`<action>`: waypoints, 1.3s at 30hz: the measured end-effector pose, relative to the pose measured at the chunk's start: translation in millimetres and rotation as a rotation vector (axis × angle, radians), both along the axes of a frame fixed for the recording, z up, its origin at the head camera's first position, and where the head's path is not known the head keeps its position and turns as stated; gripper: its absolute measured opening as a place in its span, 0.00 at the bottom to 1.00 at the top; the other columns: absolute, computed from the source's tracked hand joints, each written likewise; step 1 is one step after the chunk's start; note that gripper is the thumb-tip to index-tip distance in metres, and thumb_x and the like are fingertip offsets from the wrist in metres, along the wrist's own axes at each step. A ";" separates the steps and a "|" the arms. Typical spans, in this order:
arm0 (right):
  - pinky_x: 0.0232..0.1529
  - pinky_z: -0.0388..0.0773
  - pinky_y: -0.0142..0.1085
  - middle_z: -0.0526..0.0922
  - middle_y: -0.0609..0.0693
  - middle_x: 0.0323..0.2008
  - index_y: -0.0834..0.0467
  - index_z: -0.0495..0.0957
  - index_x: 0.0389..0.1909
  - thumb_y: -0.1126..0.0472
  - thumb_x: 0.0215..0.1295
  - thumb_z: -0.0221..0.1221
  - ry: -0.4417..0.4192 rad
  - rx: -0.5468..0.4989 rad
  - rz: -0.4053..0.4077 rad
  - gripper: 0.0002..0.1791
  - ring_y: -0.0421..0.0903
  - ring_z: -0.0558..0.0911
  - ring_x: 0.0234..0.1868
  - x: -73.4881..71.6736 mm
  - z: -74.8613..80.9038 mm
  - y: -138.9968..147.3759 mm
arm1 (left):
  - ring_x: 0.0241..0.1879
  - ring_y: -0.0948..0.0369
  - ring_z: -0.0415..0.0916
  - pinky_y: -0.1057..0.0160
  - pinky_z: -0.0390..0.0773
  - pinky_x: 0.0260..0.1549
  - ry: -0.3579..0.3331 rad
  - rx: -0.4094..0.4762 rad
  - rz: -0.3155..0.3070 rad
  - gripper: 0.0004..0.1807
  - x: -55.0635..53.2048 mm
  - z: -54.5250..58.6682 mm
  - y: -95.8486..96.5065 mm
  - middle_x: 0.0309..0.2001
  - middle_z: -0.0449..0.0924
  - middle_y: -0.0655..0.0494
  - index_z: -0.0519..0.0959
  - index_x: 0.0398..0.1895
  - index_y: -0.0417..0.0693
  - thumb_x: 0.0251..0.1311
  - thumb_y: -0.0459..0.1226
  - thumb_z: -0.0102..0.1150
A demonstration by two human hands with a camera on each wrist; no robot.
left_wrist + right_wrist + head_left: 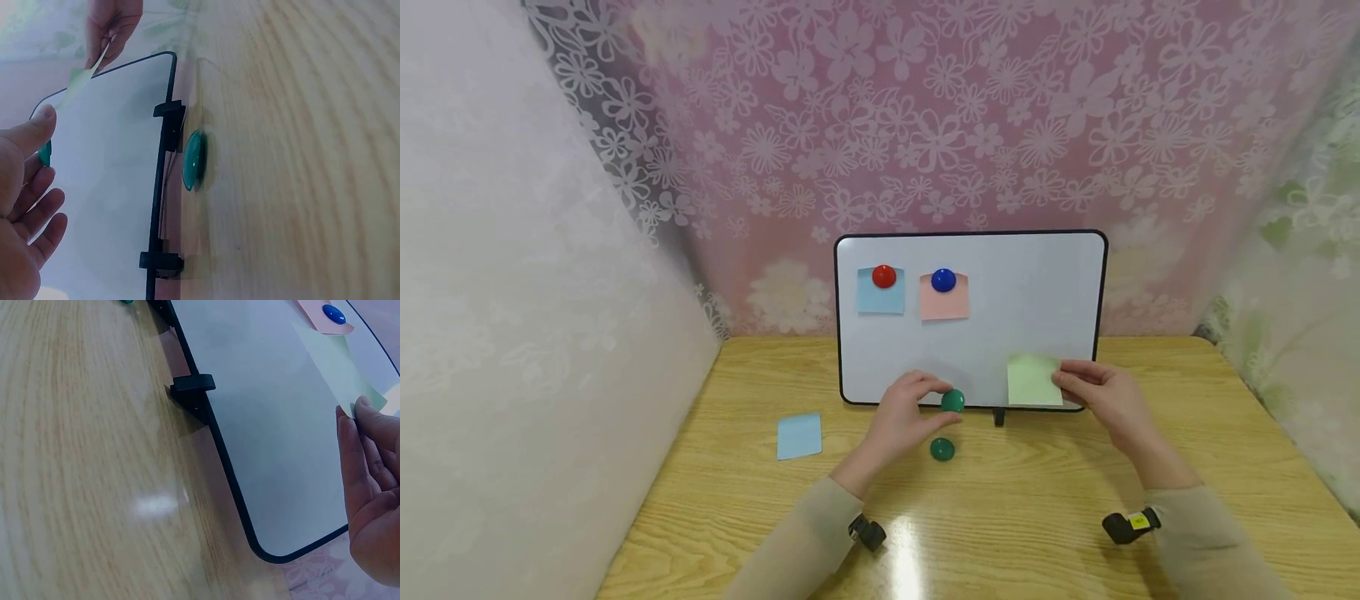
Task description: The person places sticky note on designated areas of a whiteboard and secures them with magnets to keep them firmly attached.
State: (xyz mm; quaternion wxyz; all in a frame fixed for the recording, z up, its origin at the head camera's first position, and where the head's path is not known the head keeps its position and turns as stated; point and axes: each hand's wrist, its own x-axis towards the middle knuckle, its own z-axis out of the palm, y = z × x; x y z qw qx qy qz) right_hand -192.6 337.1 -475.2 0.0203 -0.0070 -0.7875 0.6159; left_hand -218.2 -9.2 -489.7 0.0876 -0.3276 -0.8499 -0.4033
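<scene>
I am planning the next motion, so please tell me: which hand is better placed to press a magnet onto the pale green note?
Probably the left hand: it pinches a green magnet, while the right hand grips the pale green note by one edge.

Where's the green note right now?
In the head view, the green note is pinched in the right hand, in front of the lower right of the whiteboard, right of the green magnet in the left hand.
</scene>
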 end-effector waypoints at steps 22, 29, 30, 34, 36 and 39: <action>0.52 0.84 0.31 0.84 0.32 0.46 0.72 0.72 0.72 0.51 0.77 0.66 0.010 0.053 -0.019 0.35 0.29 0.86 0.45 -16.2 27.1 -6.8 | 0.53 0.62 0.79 0.70 0.77 0.57 0.276 -0.197 -0.046 0.24 -18.2 19.5 21.3 0.51 0.83 0.59 0.88 0.55 0.48 0.60 0.50 0.80; 0.51 0.84 0.30 0.83 0.40 0.51 0.71 0.73 0.72 0.49 0.77 0.66 0.023 0.074 -0.032 0.35 0.29 0.86 0.45 -19.6 34.4 -8.9 | 0.52 0.61 0.79 0.68 0.76 0.58 0.357 -0.288 -0.101 0.24 -20.0 30.5 31.2 0.50 0.84 0.59 0.88 0.54 0.48 0.61 0.50 0.80; 0.51 0.84 0.30 0.84 0.40 0.50 0.72 0.73 0.72 0.50 0.77 0.66 0.025 0.064 -0.034 0.35 0.29 0.86 0.45 -19.9 35.3 -9.6 | 0.52 0.61 0.79 0.67 0.76 0.58 0.367 -0.299 -0.107 0.24 -20.1 31.0 32.5 0.50 0.84 0.59 0.88 0.54 0.48 0.61 0.50 0.80; 0.50 0.84 0.30 0.84 0.32 0.44 0.73 0.74 0.70 0.51 0.76 0.67 0.041 0.028 -0.048 0.34 0.30 0.87 0.43 -21.3 36.6 -12.4 | 0.52 0.62 0.80 0.68 0.76 0.57 0.391 -0.325 -0.114 0.23 -21.4 30.0 36.7 0.50 0.85 0.59 0.88 0.54 0.49 0.62 0.52 0.78; 0.50 0.84 0.30 0.84 0.32 0.44 0.74 0.74 0.69 0.52 0.76 0.67 0.048 0.016 -0.054 0.34 0.30 0.87 0.43 -22.6 35.5 -12.9 | 0.52 0.62 0.79 0.68 0.76 0.58 0.392 -0.330 -0.112 0.23 -21.9 30.7 38.1 0.51 0.85 0.59 0.87 0.55 0.49 0.63 0.52 0.78; 0.50 0.84 0.29 0.84 0.32 0.44 0.74 0.73 0.69 0.53 0.76 0.67 0.048 -0.005 -0.060 0.34 0.30 0.87 0.44 -23.1 31.5 -11.7 | 0.53 0.62 0.79 0.69 0.75 0.58 0.397 -0.319 -0.106 0.23 -22.7 30.1 40.0 0.51 0.84 0.59 0.87 0.55 0.49 0.64 0.51 0.77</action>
